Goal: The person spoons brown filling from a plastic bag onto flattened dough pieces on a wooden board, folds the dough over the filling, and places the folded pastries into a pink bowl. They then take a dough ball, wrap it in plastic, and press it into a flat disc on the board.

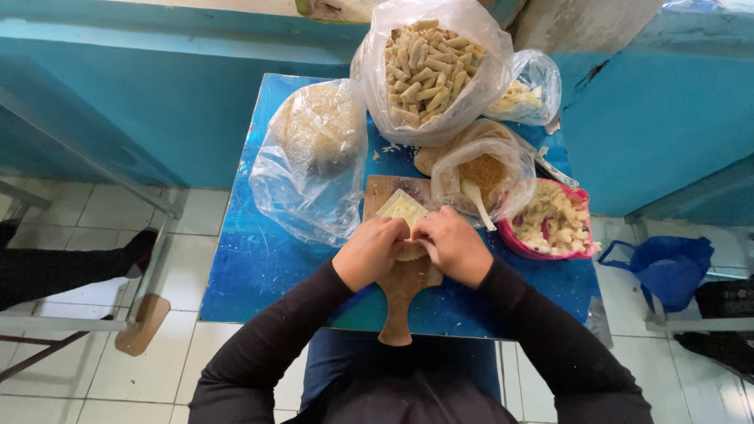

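On the board (400, 279), your left hand (371, 251) and right hand (452, 245) pinch the wrapper (402, 210), mid-roll; next, tuck evenly

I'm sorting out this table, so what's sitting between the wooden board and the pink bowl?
In the head view, a clear bag of crumbs with a pale spoon in it sits between the wooden board and the pink bowl.

Both arms in long black sleeves come in from the near edge and angle toward each other, with the bare left hand (371, 251) and bare right hand (454, 245) knuckles-up, side by side and nearly touching, fingers curled down and pinching at the middle.
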